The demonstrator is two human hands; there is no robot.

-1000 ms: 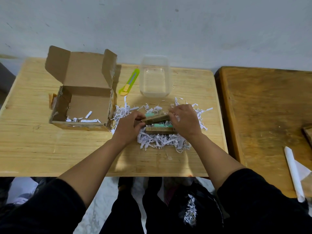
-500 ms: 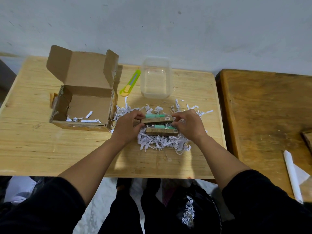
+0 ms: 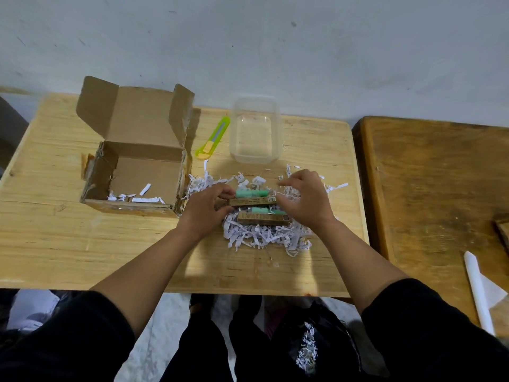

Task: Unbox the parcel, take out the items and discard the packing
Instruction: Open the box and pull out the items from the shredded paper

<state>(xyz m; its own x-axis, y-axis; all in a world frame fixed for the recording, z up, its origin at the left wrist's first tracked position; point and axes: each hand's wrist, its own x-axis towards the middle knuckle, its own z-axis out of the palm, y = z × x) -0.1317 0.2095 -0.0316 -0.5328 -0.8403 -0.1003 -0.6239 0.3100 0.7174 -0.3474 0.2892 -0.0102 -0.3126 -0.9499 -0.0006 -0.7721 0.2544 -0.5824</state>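
Far brown-and-green item box (image 3: pixel 252 200) | long axis left-right on shredded paper (image 3: pixel 264 235) | left hand (image 3: pixel 205 209) pinches left end | right hand (image 3: pixel 305 201) spread loose, empty, at right end

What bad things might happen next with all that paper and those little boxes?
The shredded paper lies loose near the table's front edge, so sweeping it up may knock strips to the floor. Two small packs sit in the shreds; one could get thrown out with the packing. The left hand grips only the upper pack's end, and the right hand looks open over it, so it might slip. A few strips remain in the cardboard box.
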